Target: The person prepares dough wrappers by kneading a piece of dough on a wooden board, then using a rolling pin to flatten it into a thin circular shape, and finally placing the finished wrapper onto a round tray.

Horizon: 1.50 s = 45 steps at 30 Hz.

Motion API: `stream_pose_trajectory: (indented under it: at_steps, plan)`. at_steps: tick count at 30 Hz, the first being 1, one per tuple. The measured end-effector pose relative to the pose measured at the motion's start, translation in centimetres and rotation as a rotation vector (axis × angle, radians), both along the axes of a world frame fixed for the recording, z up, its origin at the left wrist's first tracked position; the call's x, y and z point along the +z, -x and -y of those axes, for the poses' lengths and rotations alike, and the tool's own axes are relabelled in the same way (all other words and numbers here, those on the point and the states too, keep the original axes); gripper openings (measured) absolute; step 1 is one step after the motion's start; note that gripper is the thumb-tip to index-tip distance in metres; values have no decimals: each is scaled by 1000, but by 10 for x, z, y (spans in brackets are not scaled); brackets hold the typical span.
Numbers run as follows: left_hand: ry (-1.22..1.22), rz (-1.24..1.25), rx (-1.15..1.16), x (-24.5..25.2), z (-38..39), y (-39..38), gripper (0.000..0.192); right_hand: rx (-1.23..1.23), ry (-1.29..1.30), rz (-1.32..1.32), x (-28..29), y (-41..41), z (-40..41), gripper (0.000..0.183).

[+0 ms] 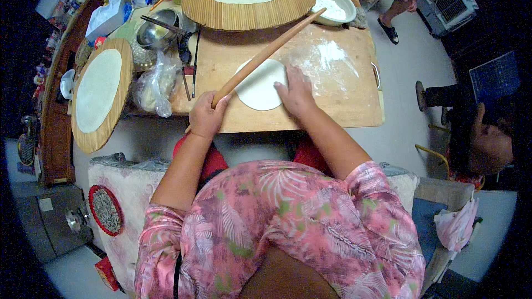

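Observation:
My left hand [206,115] is closed around the lower part of a long, tapered wooden rolling pin [266,53]. The pin slants up to the right, its far tip near the bowl of flour. Below it lies a flat round of white dough [263,87] on a wooden board [341,108]; the pin crosses in front of its upper left edge. My right hand [297,91] rests palm down at the dough's right edge, thumb over the dough and apart from the fingers. Loose flour [332,56] is spread on the board beyond that hand.
Rolled dough sheets lie on two round slatted mats [249,14], [89,143]. A flour bowl [351,10] stands back right. To the left are a metal bowl [156,35], dark chopsticks [194,72] and a plastic bag with dough [156,87]. Other people sit at the right.

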<state>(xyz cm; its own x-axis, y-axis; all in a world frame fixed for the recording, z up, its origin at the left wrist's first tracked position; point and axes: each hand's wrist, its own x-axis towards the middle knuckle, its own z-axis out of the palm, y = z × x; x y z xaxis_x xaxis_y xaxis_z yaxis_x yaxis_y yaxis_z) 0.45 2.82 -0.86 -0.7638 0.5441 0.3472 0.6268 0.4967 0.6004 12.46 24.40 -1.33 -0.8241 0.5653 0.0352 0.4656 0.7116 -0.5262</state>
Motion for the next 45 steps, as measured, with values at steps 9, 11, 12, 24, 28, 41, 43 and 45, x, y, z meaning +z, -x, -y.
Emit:
stream_pose_trajectory:
  at_steps: [9,11,12,24,28,41,43,45]
  plan:
    - [-19,-8,75,-7,4,2,28,-181,307,34,24,27,-7,43]
    - [-40,40,122,-4,5,1,28,-148,331,40,25,22,-8,41]
    - [-45,47,126,-1,4,0,28,-172,326,-86,24,18,-11,40]
    - [-132,97,145,-8,8,7,27,-32,-154,-50,64,-9,-17,24]
    - [-105,61,132,-10,7,6,27,-264,169,-258,5,2,-22,28]
    - [-139,158,176,-10,9,6,22,-96,-188,-230,-2,73,-32,50]
    - [-131,147,161,-7,9,5,22,-151,-220,-57,-2,77,-29,57]
    - [-121,143,143,-8,9,6,21,-207,-247,124,7,84,-22,65]
